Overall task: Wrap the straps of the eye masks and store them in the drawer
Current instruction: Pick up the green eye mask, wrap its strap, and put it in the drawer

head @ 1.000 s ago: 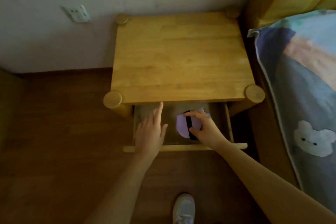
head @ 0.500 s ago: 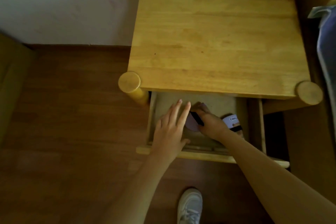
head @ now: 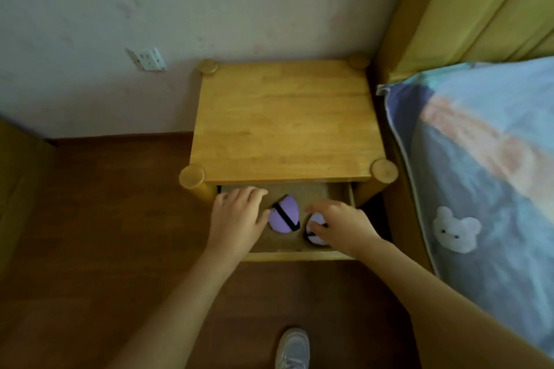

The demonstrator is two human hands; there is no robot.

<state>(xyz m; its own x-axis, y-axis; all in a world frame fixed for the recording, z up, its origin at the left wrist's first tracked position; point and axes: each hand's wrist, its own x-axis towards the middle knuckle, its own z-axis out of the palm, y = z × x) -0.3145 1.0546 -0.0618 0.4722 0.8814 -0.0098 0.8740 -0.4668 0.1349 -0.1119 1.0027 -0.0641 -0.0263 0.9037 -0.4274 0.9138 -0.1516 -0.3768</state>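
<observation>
The wooden nightstand's drawer (head: 299,255) is pulled out. Inside lies a folded purple eye mask (head: 284,216) with its black strap wrapped across it. Right of it sits a pale eye mask (head: 315,223), also bound with a black strap and partly hidden under my right hand (head: 341,225). That hand's thumb and curled fingers hold the pale mask. My left hand (head: 239,216) rests flat in the left part of the drawer with straight fingers, its thumb close to the purple mask.
The nightstand top (head: 284,129) is bare wood with round corner posts. A bed with a blue cover (head: 485,189) stands close on the right. A wall socket (head: 149,59) is at the back left. My shoe (head: 292,349) is on the wooden floor below.
My right hand has let go of the purple mask and moved right onto the pale mask. My left hand has shifted left, off the purple mask. The camera has pulled back.
</observation>
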